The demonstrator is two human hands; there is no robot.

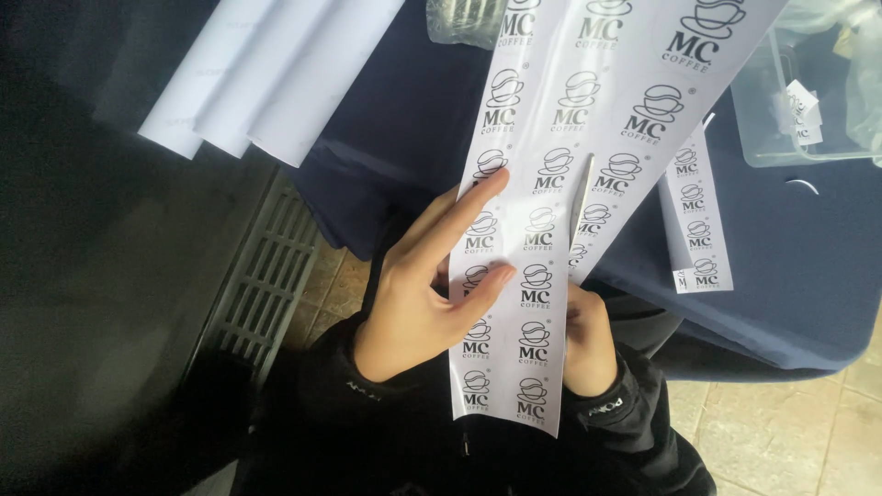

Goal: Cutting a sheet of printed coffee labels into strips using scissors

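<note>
The white label sheet (551, 184), printed with rows of black cup logos, slants over the dark blue table (790, 276). The left hand (423, 294) pinches its near left edge; the right hand (588, 344) grips behind it. A narrow cut strip (696, 225) lies to the right, near a clear plastic tray (781, 119).

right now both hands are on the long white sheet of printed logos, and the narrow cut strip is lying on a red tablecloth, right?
Not quite: the tablecloth is dark navy blue, not red, as the head view shows. The rest holds. The left hand and right hand are both on the long white sheet of printed logos, and the narrow cut strip lies on that cloth.
</note>
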